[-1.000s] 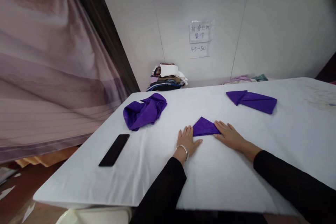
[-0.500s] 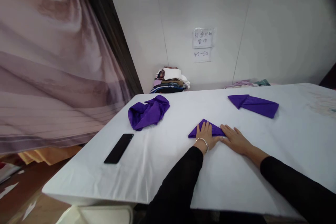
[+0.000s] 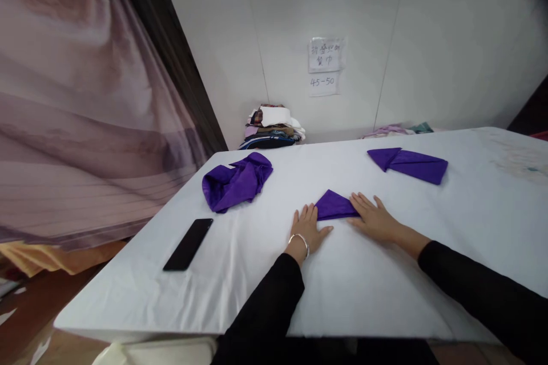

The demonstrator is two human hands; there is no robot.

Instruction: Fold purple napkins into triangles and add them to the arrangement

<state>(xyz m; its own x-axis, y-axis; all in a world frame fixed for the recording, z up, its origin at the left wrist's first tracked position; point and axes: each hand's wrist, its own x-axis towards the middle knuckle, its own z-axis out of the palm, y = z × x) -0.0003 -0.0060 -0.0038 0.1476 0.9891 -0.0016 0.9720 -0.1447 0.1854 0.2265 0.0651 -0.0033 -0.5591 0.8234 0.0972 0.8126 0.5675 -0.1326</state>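
Nearest of all, a dark phone (image 3: pixel 187 245) is lying on the white-covered table (image 3: pixel 363 296), off to the left. Just beyond its near end, the left hand (image 3: pixel 307 229) is resting palm down, fingers extended and thumb held out, its fingertips touching the left side of a purple cloth triangle (image 3: pixel 336 206). The right hand (image 3: pixel 373 219) is lying flat too, fingers outstretched over the right corner; neither is gripping anything. Between them the triangle is sitting flat, peak pointing away, so its folding seems partly done, with the layers being smoothed; how many folds are remaining, I cannot tell. Farther off to the left, a crumpled purple cloth (image 3: pixel 240 183) is lying loose, seemingly not yet folded. Beyond it to the right, an arrow-shaped purple cloth (image 3: pixel 419 166) is lying flat, looking already folded. Behind the table, a clothes stack (image 3: pixel 274 128) is standing against the wall (image 3: pixel 205 34).
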